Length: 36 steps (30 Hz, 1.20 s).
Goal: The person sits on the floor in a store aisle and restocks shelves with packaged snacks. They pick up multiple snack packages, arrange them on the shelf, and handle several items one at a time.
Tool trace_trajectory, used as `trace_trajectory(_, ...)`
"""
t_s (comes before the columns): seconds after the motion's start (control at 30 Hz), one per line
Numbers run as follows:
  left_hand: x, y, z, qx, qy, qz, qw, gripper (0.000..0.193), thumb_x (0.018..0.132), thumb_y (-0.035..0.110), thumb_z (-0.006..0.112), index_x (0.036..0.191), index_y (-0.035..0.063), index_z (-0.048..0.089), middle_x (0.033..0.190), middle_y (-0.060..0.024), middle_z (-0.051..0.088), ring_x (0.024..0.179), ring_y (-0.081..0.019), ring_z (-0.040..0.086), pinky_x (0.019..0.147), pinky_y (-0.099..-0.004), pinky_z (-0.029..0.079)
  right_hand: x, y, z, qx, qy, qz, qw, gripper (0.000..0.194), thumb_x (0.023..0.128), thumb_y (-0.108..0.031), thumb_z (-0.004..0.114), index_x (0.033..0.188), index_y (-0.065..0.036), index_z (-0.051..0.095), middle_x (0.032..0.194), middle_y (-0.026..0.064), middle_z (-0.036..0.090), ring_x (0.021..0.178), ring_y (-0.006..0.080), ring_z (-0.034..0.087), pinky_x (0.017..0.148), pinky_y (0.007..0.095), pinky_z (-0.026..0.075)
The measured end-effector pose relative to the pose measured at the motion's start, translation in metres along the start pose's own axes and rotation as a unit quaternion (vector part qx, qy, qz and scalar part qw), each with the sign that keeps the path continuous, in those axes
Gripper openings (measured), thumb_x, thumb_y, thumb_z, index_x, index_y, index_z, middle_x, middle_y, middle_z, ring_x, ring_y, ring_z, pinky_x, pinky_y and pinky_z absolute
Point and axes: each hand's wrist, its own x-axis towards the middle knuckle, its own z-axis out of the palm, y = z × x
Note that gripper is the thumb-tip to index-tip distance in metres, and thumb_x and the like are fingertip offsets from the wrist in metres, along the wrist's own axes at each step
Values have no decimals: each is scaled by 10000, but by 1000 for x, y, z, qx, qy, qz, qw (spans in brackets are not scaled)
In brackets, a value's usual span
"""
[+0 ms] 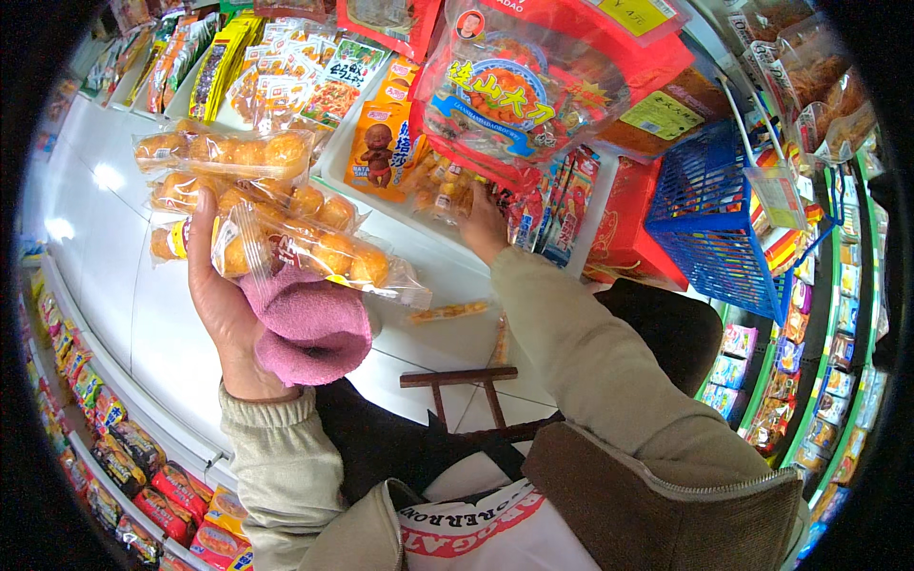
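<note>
My left hand (232, 328) holds a folded pink cloth (314, 328) against its palm, together with several clear packets of round golden snacks (335, 253) stacked across the fingers and thumb. At a white display bin, my right hand (485, 225) reaches in among more packets of golden snacks (444, 187). Its fingertips are partly hidden by the packets and a large red-edged snack bag (493, 93), so its grip is unclear. Orange snack pouches (375, 146) stand to the left in that bin. Blue-and-red slim packets (568, 207) are to its right.
A blue plastic basket (707, 207) stands at right beside a red box (625, 228). A brown wooden stool (457, 377) and a thin snack packet (450, 312) are on the tiled floor (171, 300). Shelves of packaged goods (136, 457) curve along both sides.
</note>
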Motion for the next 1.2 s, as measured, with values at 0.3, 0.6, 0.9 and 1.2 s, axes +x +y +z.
trace_trajectory(0.3,1,2,-6,20,43,27,999,553,925,448,576,1309,59,493,1195,-137,617,1041,-321,621,908,-466,519,-17,61,-5,48,257,33,965,688,768,-151,689,1365,37,403,1170,262,557,1034,416,556,914,486,449)
trace_trajectory(0.6,20,-5,-19,43,114,70,990,587,871,428,670,1306,62,526,1256,-124,584,1111,-299,573,958,-451,477,-5,59,-2,-73,133,-144,978,683,743,-136,643,1387,-51,433,1124,274,603,1001,415,600,903,486,476)
trace_trajectory(0.9,21,-9,-11,27,110,44,993,548,886,417,654,1299,75,542,1260,-107,591,1122,-292,571,973,-447,474,-31,64,-61,-145,204,25,968,365,820,-179,666,1079,48,544,1109,289,614,1037,411,609,892,484,488)
trace_trajectory(1.2,27,-14,-11,51,97,48,993,573,896,405,653,1331,71,491,1265,-112,576,1112,-285,571,951,-433,482,-17,66,-70,-66,106,219,968,503,793,-306,698,1090,88,599,1050,305,648,976,437,650,845,479,536)
